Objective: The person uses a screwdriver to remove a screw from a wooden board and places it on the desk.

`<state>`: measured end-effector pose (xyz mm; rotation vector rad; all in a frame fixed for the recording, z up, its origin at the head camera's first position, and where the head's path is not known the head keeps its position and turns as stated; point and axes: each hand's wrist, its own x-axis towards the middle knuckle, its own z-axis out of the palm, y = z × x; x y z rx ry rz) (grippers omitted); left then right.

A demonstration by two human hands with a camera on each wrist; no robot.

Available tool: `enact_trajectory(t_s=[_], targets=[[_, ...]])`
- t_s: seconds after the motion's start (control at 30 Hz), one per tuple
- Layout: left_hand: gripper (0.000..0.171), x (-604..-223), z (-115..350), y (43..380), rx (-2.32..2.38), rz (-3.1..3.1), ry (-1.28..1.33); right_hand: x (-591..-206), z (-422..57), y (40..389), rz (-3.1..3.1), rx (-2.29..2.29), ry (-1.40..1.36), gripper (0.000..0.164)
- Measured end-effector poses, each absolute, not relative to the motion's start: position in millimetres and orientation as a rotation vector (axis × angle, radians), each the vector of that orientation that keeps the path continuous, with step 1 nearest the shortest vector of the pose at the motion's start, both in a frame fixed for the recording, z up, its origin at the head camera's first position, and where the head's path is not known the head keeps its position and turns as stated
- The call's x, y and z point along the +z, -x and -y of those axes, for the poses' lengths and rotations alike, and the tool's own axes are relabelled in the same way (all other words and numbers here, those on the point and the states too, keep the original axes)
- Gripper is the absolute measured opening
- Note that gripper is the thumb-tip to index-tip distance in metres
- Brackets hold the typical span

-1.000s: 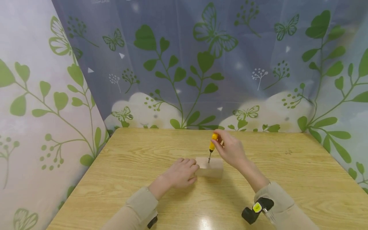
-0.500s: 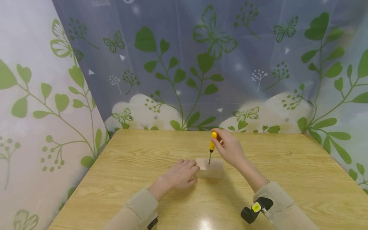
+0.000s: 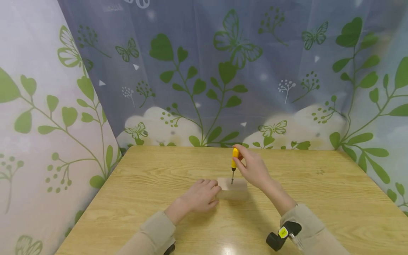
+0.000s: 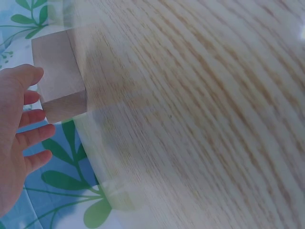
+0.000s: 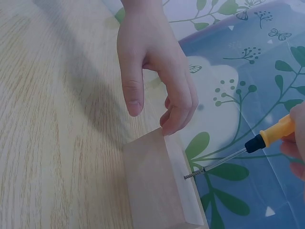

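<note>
A pale wooden block (image 3: 232, 194) lies on the table in front of me. My left hand (image 3: 199, 195) holds its left end, with several fingertips curled against the edge; the right wrist view shows the thumb (image 5: 134, 98) beside the block's near corner. My right hand (image 3: 255, 170) pinches the yellow handle of a screwdriver (image 3: 234, 156) between thumb and fingers. Its shaft stands nearly upright over the block. At the tip is a threaded screw (image 5: 192, 176), its point meeting the block's top face and much of its thread exposed.
The wood-grain table (image 3: 153, 163) reaches back to a blue cloth backdrop (image 3: 178, 21) printed with green leaves and butterflies. A light printed cloth (image 3: 47, 148) hangs at the left. A black wrist camera (image 3: 283, 233) is strapped on the right sleeve.
The screwdriver has come more upright as my right hand shifted slightly left. The left hand keeps its place on the block. The head view has tilted up a little.
</note>
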<state>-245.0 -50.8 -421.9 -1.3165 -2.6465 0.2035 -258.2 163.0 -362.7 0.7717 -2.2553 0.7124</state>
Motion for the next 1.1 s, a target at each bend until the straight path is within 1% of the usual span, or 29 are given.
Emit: enact_trajectory(t_s=[0.53, 0.83, 1.1], targets=[[0.038, -424.0, 51.7, 246.1, 0.213, 2.631, 1.317, -363.5, -161.6, 259.5, 2.243, 0.663, -0.754, 0.036], [0.037, -424.5, 51.8, 246.4, 0.229, 2.595, 1.327, -364.0, -161.2, 259.2, 2.254, 0.703, -0.734, 0.032], [0.037, -425.1, 52.4, 246.4, 0.230, 2.585, 1.332, -364.8, -159.5, 259.1, 2.258, 0.739, -0.720, 0.035]])
